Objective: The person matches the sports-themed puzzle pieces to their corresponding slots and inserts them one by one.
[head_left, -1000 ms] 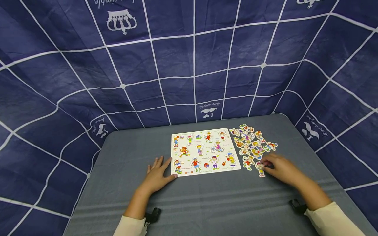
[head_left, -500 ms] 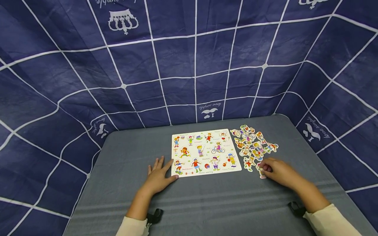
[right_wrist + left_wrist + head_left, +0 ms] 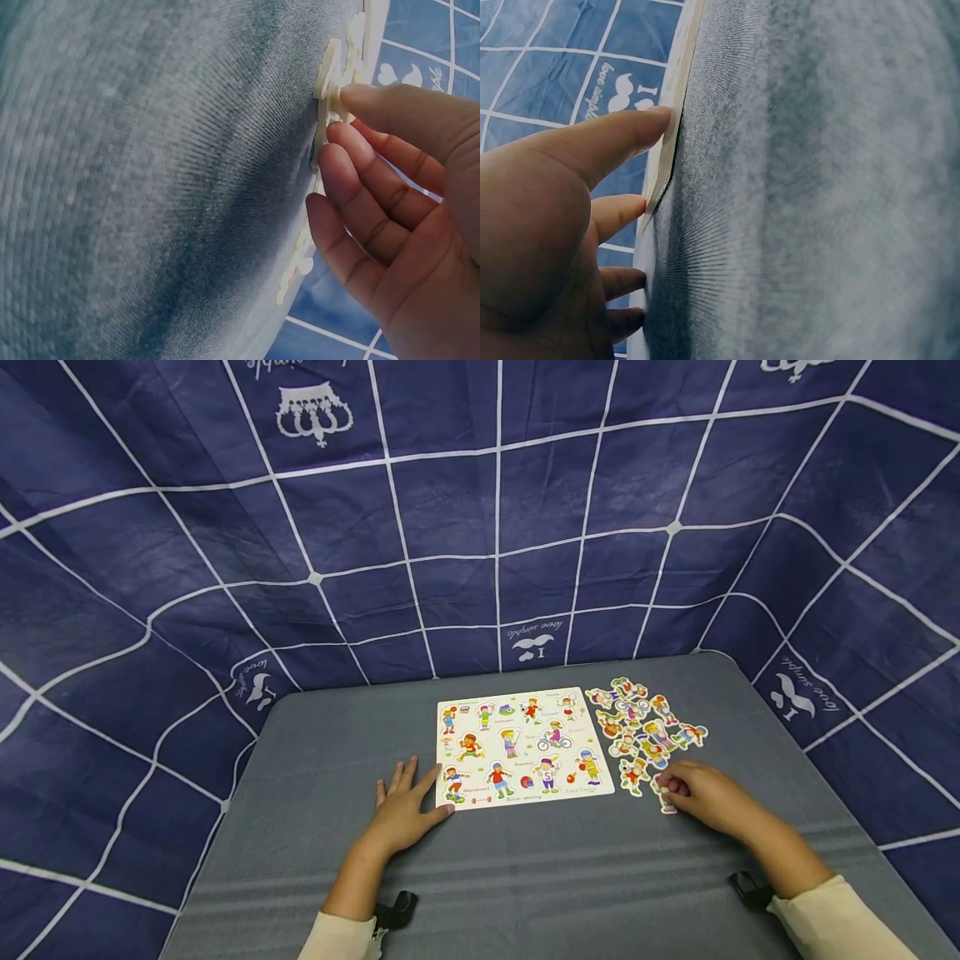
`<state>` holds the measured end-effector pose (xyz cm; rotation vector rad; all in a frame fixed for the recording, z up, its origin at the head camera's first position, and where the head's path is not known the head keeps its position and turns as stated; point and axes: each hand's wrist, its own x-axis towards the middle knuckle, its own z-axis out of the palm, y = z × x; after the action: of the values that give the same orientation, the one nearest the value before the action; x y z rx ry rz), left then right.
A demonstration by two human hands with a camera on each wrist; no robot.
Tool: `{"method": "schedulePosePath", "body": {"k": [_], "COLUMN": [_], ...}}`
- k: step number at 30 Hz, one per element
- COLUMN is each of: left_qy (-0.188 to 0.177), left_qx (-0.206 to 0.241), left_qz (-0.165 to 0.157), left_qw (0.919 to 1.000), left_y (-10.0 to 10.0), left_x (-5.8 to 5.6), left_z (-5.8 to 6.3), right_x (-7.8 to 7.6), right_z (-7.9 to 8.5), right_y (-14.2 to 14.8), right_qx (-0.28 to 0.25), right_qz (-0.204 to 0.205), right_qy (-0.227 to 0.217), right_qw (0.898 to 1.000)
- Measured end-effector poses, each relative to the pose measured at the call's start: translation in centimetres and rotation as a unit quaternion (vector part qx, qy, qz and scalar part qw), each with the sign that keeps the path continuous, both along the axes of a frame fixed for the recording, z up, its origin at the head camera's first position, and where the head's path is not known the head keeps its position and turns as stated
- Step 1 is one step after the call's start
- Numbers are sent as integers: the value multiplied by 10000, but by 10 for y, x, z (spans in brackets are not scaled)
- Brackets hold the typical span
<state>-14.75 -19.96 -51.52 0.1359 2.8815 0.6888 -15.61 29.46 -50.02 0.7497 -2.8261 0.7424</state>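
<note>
In the head view, a white puzzle board (image 3: pixel 487 768) printed with children at sports lies on the grey cloth. My left hand (image 3: pixel 402 814) rests at its lower left corner with fingers spread. The left wrist view shows the thumb (image 3: pixel 641 129) touching the board's edge (image 3: pixel 676 97). To the right of the board, my right hand (image 3: pixel 705 793) pinches a figure-shaped puzzle piece (image 3: pixel 667 807) between curled fingers, which hide its upper part. In the right wrist view, the thumb (image 3: pixel 375 101) and fingers close on the piece (image 3: pixel 327 71), low at the cloth.
Several loose puzzle pieces (image 3: pixel 633 747) lie heaped right of the board, just beyond my right hand. The grey cloth (image 3: pixel 525 877) covers the table. A dark blue cloth (image 3: pixel 442 510) with white lines hangs behind and at both sides.
My right hand has shifted slightly left over the puzzle piece, and its fingers now cover more of it. The left hand stays at the board's corner.
</note>
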Motion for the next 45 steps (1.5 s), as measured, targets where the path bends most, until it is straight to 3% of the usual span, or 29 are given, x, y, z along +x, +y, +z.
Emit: {"method": "schedulePosePath", "body": {"k": [25,40,45], "left_qy": [-2,45,69], "left_qx": [20,67,45], "left_qz": [31,54,42], "left_qw": [10000,10000,10000], "left_y": [1,1,0], "left_x": [1,3,3], "left_z": [1,2,0], "right_x": [5,0,-3], "right_z": [5,14,14], "right_y": [-5,-22,-26], "right_qx": [-196,-155,-220], "right_qz": [94,-151,-41], "right_qy": [533,282,344], "right_qw": [9983,9994,9992]}}
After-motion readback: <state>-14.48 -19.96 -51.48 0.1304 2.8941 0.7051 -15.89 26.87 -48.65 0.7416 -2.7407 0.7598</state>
